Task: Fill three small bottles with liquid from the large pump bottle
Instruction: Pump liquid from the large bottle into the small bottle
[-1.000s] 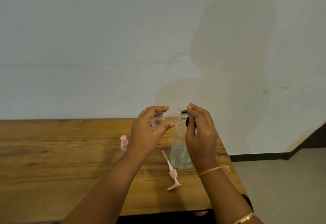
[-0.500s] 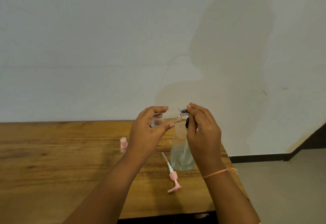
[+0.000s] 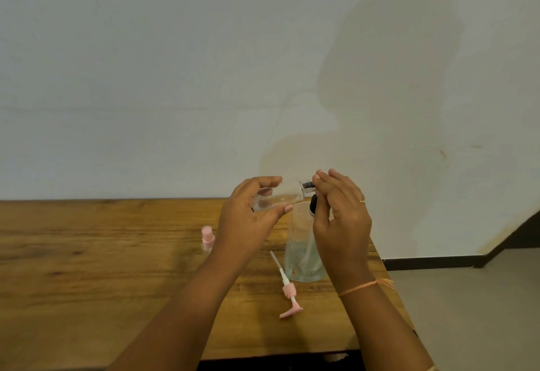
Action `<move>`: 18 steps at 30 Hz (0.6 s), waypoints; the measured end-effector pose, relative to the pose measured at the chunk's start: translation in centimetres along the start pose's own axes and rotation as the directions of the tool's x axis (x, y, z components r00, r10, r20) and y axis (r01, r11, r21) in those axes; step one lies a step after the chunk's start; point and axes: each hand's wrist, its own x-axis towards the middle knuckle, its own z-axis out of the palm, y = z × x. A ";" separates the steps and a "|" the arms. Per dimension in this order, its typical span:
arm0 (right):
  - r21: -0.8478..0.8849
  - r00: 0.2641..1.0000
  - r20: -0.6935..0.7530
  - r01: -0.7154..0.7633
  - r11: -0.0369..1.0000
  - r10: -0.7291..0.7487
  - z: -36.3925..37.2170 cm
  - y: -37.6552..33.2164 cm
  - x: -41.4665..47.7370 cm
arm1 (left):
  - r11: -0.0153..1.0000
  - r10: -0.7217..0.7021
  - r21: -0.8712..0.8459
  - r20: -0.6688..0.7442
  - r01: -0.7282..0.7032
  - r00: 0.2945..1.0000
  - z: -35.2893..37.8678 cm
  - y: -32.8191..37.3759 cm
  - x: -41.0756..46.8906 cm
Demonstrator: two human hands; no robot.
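My left hand holds a small clear bottle tilted almost on its side above the table, its neck pointing right. My right hand is at that neck, fingertips on a small dark-ringed part, with a black cap held lower in the palm. Behind my right hand stands the large clear bottle with no pump on it, some liquid at its bottom. Its pink pump head with white tube lies flat on the wooden table. A second small bottle with a pink cap stands left of my left wrist.
A plain white wall rises right behind the table. The table's right edge runs just beyond the large bottle, with grey floor below and a dark skirting board along the wall.
My right hand's fingers have loosened and spread a little at the small bottle's neck. The bottle and my left hand stay almost in place.
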 end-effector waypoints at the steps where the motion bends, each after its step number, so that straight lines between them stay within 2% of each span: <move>1: -0.029 1.000 0.002 0.008 1.000 -0.008 -0.2 -0.1 0.2 | 1.000 0.000 0.001 0.003 0.000 1.000 0.0 0.0 -0.1; 6: -0.088 0.999 0.016 0.030 0.996 -0.029 -0.7 0.0 0.7 | 1.000 0.020 -0.006 0.001 -0.020 1.000 0.0 0.3 0.0; 18: -0.045 0.999 0.041 0.013 0.999 -0.011 -0.2 0.3 0.2 | 0.999 -0.040 -0.030 0.009 0.040 0.999 -0.2 0.4 0.0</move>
